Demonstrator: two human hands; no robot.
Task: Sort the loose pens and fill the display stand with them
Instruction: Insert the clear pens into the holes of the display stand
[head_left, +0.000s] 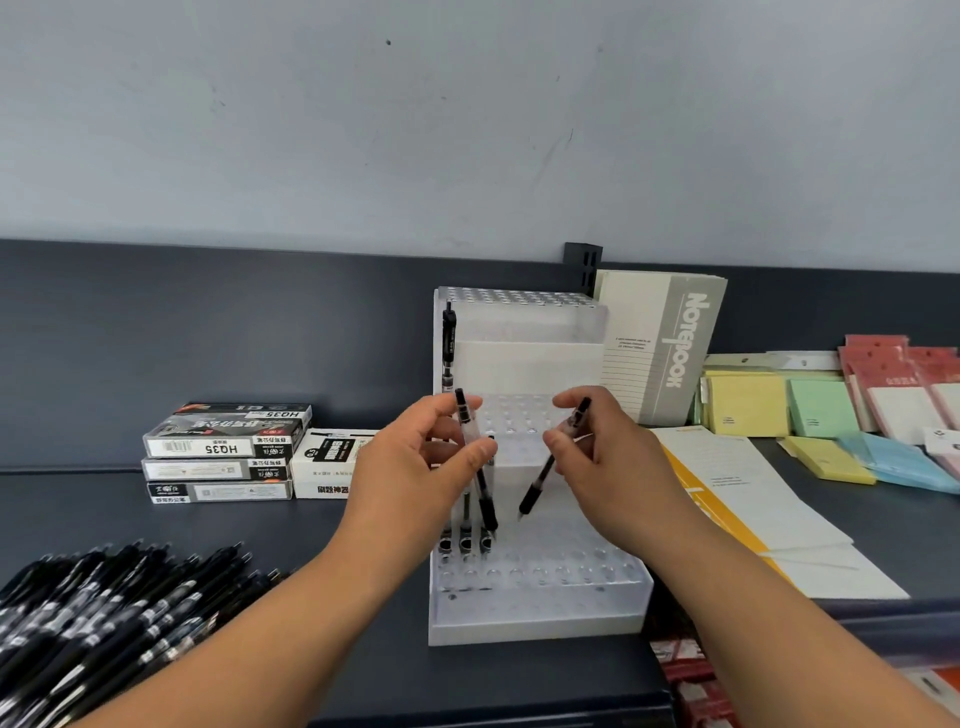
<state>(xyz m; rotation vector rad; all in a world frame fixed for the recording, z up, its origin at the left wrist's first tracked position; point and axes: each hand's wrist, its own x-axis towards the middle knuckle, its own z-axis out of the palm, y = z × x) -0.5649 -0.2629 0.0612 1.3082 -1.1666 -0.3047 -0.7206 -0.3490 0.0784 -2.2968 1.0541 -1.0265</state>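
Left pen (487, 501): pinched in my left fingers (470, 404), near upright, tip down.
Right pen (543, 475): pinched in my right fingers (567, 401), slanted, tip down-left.
Display stand (545, 616): directly beneath both fingers.
Loose pens (104, 613): on the bench (311, 571), well left of my left fingers.

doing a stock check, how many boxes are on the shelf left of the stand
4: a stack of three at the left, top box, middle box, bottom box, and a white box beside it, partly behind the left hand. Others may be hidden.
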